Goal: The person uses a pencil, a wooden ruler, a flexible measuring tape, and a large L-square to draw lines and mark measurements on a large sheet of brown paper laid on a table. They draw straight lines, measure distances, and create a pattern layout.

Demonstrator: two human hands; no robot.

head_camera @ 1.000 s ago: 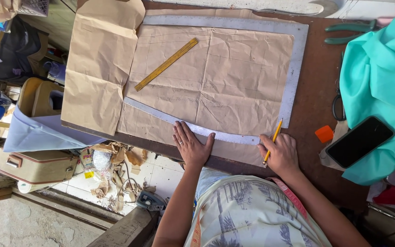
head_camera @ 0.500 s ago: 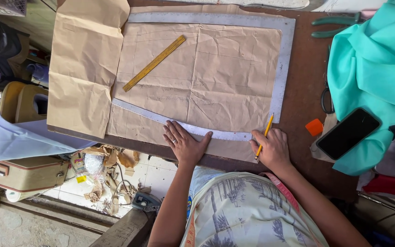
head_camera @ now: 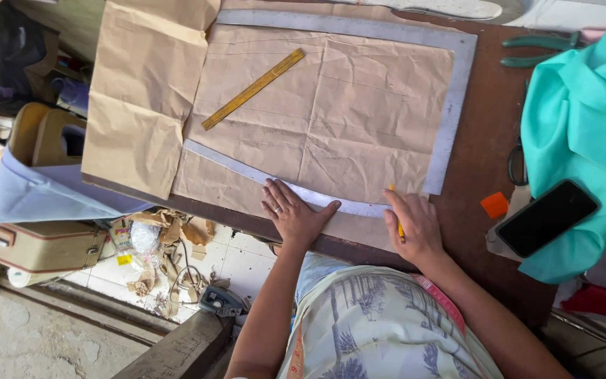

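pressing flat with the left hand [head_camera: 294, 214], fingers spread wide on the curved ruler [head_camera: 275, 181], apparently to pin it against the brown paper [head_camera: 324, 105] so the edge cannot slip. gripping a yellow pencil [head_camera: 398, 223] in the right hand [head_camera: 415, 226], grip closed around it, tip near the ruler's right end at the near edge of the counter [head_camera: 489, 151]. lying just beyond, framing the paper's far and right sides, a large metal square [head_camera: 450, 119]; resting slantwise on the paper, a yellow wooden ruler [head_camera: 252, 89]. set aside to the right, well apart: teal cloth [head_camera: 580, 126], a dark phone [head_camera: 547, 217], an orange chalk piece [head_camera: 494, 204].
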